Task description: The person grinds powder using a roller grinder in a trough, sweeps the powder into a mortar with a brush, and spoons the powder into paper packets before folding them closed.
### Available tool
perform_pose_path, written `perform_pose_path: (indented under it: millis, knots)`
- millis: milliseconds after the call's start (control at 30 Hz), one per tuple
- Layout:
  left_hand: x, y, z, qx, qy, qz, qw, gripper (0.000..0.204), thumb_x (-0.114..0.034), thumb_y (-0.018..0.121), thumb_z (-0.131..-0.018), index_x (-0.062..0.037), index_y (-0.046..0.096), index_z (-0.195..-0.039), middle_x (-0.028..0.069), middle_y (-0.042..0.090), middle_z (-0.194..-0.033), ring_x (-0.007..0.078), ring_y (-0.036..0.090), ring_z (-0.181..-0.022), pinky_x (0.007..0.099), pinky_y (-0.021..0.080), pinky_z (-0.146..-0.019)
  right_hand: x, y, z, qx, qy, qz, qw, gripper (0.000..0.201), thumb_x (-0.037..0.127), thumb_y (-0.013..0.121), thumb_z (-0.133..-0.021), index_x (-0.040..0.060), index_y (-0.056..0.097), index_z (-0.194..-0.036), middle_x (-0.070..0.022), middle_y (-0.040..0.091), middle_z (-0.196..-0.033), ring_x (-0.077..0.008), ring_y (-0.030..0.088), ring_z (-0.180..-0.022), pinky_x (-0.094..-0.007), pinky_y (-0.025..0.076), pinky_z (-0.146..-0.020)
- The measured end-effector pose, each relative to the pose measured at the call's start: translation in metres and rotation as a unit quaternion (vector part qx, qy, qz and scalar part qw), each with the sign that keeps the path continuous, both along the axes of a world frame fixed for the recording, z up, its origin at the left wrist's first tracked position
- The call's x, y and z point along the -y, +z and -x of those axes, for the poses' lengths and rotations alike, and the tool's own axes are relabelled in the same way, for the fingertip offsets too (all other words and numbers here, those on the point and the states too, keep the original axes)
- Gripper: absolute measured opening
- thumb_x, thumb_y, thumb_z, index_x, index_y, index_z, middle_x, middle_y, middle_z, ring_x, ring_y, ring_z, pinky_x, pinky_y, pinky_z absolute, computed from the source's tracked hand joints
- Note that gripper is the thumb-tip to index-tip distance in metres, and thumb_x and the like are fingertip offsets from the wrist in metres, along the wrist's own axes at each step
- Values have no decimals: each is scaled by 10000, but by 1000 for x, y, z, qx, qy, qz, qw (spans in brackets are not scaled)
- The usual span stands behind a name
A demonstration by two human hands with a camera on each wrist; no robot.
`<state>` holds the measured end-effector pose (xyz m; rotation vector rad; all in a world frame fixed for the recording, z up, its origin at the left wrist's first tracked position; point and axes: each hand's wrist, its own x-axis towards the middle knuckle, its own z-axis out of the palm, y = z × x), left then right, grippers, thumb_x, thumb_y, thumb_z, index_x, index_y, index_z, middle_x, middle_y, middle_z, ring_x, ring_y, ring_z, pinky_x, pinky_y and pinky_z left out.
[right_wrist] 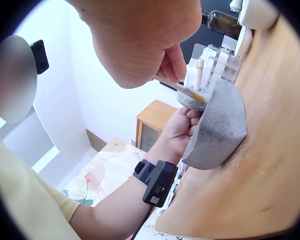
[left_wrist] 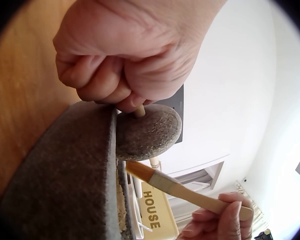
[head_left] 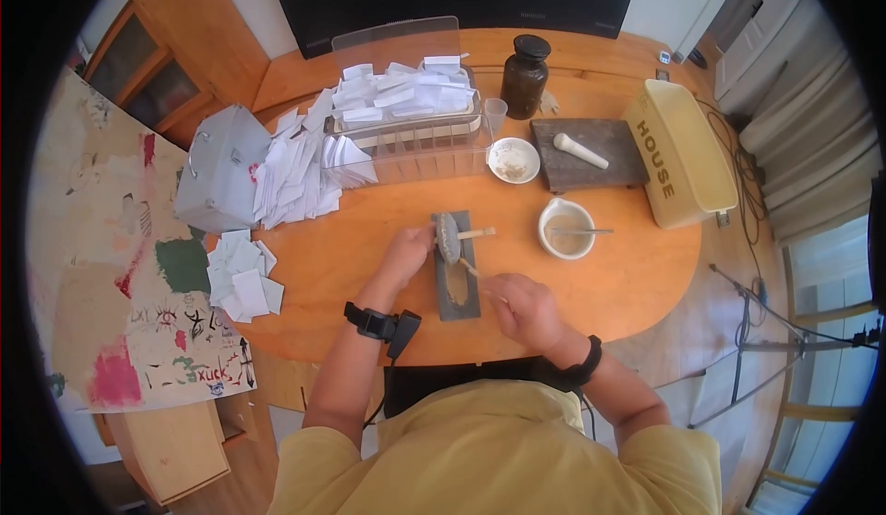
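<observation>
A grey stone grinding trough (head_left: 459, 314) lies lengthwise before me, tan powder along its hollow. Over its far end stands a stone grinding wheel (head_left: 448, 240) with a wooden axle (head_left: 478, 233) through the middle. My left hand (head_left: 408, 255) grips the axle on the wheel's left side, fingers curled, as the left wrist view shows. Between thumb and fingers, my right hand (head_left: 526, 310) holds a flat brush (left_wrist: 177, 188) by its wooden handle. In the left wrist view its tan bristles (left_wrist: 139, 171) are at the trough's rim, close below the wheel.
Right of the trough are a white mortar (head_left: 565, 249) with a rod across it and a small dish (head_left: 513, 161). Behind, a pestle (head_left: 581, 151) lies on a dark board (head_left: 614, 160), beside a yellow bin (head_left: 678, 155). Paper slips (head_left: 300, 169) and a metal case (head_left: 220, 173) stand left.
</observation>
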<state>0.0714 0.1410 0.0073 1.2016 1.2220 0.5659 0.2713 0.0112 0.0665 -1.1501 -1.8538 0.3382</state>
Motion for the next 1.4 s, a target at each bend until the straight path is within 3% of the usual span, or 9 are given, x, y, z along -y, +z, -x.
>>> perform_pose_path:
  millis: [367,567,767,900,967,1033,1167,1400]
  knots:
    - [1,-1,-2,-18,7,-23,1000,475,-332,449,-993,-24,560,-648,-38,420,-590,90,354,-561,277,307,-537,8,13,3,-33,-38,32,998,134,10,636,-822,36,634,-954,-133,637,-787,-300,621,-653,-348,514,-582]
    - [11,3,1,-46,-19,-107,993,506,-322,432,-995,-15,499,-598,-24,380,-530,97,344,-504,306,314,-498,9,30,-10,-173,-98,77,977,92,16,640,-858,12,648,-950,-136,647,-793,-255,634,-663,-295,494,-611]
    - [17,10,0,-44,-2,-120,992,508,-321,443,-991,13,500,-612,3,384,-524,93,368,-507,311,329,-493,-6,43,-15,-144,-54,54,987,95,9,633,-863,15,649,-956,-140,661,-832,-256,644,-718,-290,496,-637]
    - [13,-12,3,-43,-1,-154,987,503,-319,444,-991,43,521,-649,33,392,-517,106,398,-507,324,351,-500,-21,49,-8,-93,15,-20,995,143,-17,642,-816,26,652,-952,-126,665,-843,-283,643,-739,-314,513,-641]
    - [15,2,1,-51,-6,-163,985,500,-316,442,-990,54,531,-665,55,399,-515,121,412,-502,335,362,-507,-23,51,-4,-47,34,-31,998,206,-47,641,-768,37,652,-957,-117,666,-851,-291,639,-744,-330,519,-642]
    - [19,17,0,-72,-17,-168,983,497,-313,441,-989,61,541,-677,81,409,-513,140,424,-496,346,372,-514,-21,49,-5,4,57,-34,998,287,-69,633,-710,49,647,-970,-106,658,-866,-280,636,-744,-336,520,-639]
    - [17,13,-1,-90,-14,-161,983,494,-319,447,-982,62,547,-683,114,423,-519,161,431,-490,352,377,-519,-5,44,-6,78,93,-32,992,396,-79,621,-632,68,634,-1001,-74,632,-900,-250,628,-745,-331,521,-639]
    - [15,8,-1,-93,-13,-151,984,499,-329,456,-978,56,529,-668,95,402,-516,154,396,-491,348,370,-513,1,39,-4,123,95,-70,985,416,-33,640,-619,63,623,-1023,-52,604,-940,-208,616,-776,-319,518,-632]
